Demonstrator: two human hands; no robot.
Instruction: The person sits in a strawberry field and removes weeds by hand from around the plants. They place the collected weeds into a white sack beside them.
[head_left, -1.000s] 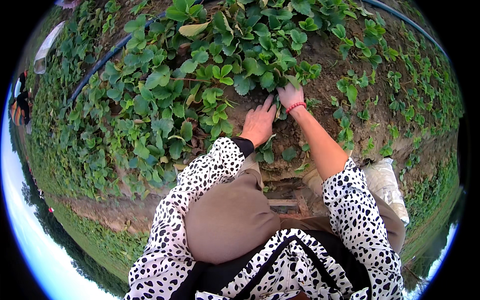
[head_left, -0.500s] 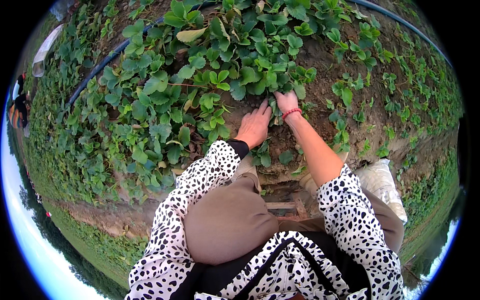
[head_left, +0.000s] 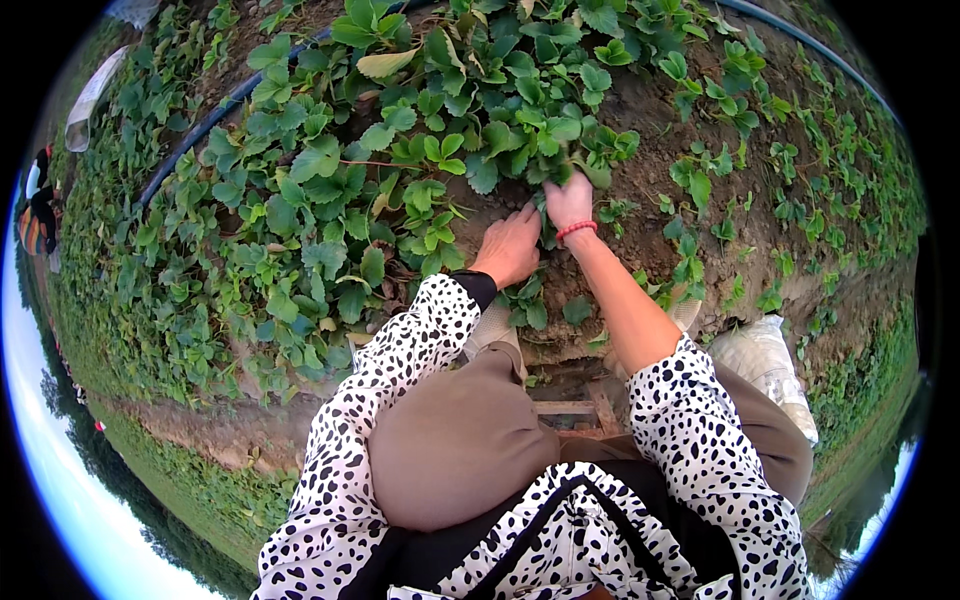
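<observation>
Moved: bare right hand (head_left: 570, 200), with red beaded bracelet (head_left: 576, 230), slightly closer to bare left hand (head_left: 510, 248) at its eight o'clock. Low green plant with toothed leaves (head_left: 530, 130): twelve o'clock of both hands. Right fingers: buried under it, grip cannot be told. Left fingers: nearly together near brown soil (head_left: 474, 212), hold unclear. Risk: torn leaves or snapped roots, caused by tugging blind.

The ground is a bed of brown soil (head_left: 640, 110), crumbly and bare in patches. Leafy green plants (head_left: 315, 160) cover it, dense at left and centre, sparser at right. A blue hose (head_left: 195, 135) lies across its left part, among leaves. Some leaves are yellowed.
</observation>
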